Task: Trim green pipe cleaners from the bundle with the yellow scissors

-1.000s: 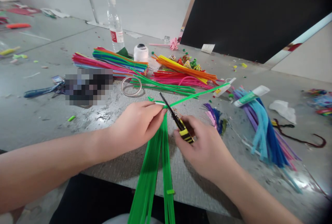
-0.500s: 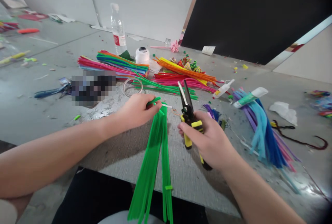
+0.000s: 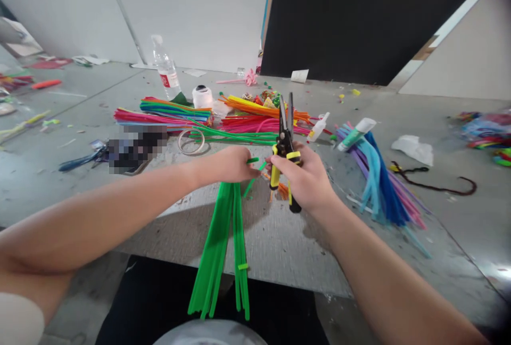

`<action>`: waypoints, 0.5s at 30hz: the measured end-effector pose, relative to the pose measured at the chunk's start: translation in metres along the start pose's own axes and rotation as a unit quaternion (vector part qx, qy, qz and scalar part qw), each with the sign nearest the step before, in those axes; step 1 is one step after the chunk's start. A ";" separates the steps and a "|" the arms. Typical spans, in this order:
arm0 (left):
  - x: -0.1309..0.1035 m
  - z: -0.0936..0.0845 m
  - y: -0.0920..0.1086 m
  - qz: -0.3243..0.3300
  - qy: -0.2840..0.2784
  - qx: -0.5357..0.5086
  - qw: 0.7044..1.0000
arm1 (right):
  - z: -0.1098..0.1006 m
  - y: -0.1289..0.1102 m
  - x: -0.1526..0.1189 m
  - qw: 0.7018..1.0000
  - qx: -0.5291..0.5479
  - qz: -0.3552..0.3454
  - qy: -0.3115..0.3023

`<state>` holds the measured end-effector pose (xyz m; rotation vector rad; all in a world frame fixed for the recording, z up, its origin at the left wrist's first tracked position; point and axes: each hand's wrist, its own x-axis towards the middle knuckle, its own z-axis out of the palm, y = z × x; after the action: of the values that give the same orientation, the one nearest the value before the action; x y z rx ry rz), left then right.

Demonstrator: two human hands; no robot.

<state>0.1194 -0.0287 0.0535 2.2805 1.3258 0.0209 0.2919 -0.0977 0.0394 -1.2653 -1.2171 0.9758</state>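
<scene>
Farthest left of the left hand, a blue-handled tool [image 3: 82, 162] lies beside a blurred-out dark object [image 3: 138, 150]. Nearer, beyond the left forearm, are a multicoloured bundle of fuzzy stems [image 3: 159, 117], an upright plastic bottle [image 3: 170, 82] behind it, and a tape ring [image 3: 196, 150]. The left hand [image 3: 233, 165] is pinched closed on a short green piece [image 3: 253, 160], its end poking out past the fingers. Green stems [image 3: 213, 238] run from just under this hand toward the person, over the table edge; whether the hand touches them I cannot tell. Beyond it stands a white spool [image 3: 202, 98]. A thin green strip [image 3: 249, 186] slants between the two hands, its upper end close to the right fingertips. The right hand [image 3: 309, 177] is curled around the yellow-and-black handles of the cutters [image 3: 285, 142], blades upward and slightly apart, with orange and yellow stems [image 3: 275, 108] behind. Right of this hand are a small glue bottle [image 3: 318, 129], a green-and-white tube [image 3: 356, 134] on blue and purple strands [image 3: 379, 180], crumpled tissue [image 3: 413, 149] and a dark cord [image 3: 435, 187].
</scene>
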 end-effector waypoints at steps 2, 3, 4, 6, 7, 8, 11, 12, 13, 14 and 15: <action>0.007 0.014 0.011 0.009 0.018 0.093 0.996 | -0.004 0.002 0.008 0.999 0.005 -0.021 0.036; 0.010 0.021 0.015 0.004 0.024 0.116 0.993 | -0.006 0.003 0.011 0.999 0.005 -0.025 0.047; 0.012 0.027 0.019 0.004 0.028 0.127 0.991 | -0.008 0.004 0.014 0.998 0.004 -0.026 0.056; 0.015 0.032 0.022 0.000 0.036 0.126 0.991 | -0.010 0.004 0.017 0.998 0.004 -0.024 0.065; 0.014 0.032 0.023 -0.005 0.030 0.105 0.994 | -0.010 0.004 0.017 0.997 0.007 -0.024 0.068; 0.012 0.030 0.023 -0.016 0.017 0.060 0.998 | -0.010 0.002 0.017 0.997 0.011 -0.022 0.069; 0.000 0.019 0.018 -0.051 -0.006 -0.243 0.969 | -0.010 -0.004 0.009 0.995 -0.002 -0.059 0.085; -0.006 0.016 0.015 -0.043 -0.005 -0.367 0.929 | -0.010 -0.007 0.005 0.990 -0.026 -0.096 0.100; -0.011 0.013 0.012 -0.031 -0.001 -0.478 0.878 | -0.009 -0.009 0.000 0.981 -0.058 -0.141 0.118; -0.016 0.011 0.009 -0.018 0.007 -0.565 0.825 | -0.008 -0.011 -0.004 0.970 -0.090 -0.185 0.131; -0.021 0.011 0.006 -0.007 0.018 -0.631 0.776 | -0.006 -0.012 -0.009 0.960 -0.114 -0.216 0.135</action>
<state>0.1159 -0.0526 0.0512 1.0841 0.8487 0.7237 0.2948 -0.1086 0.0511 -1.1912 -1.3378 0.3410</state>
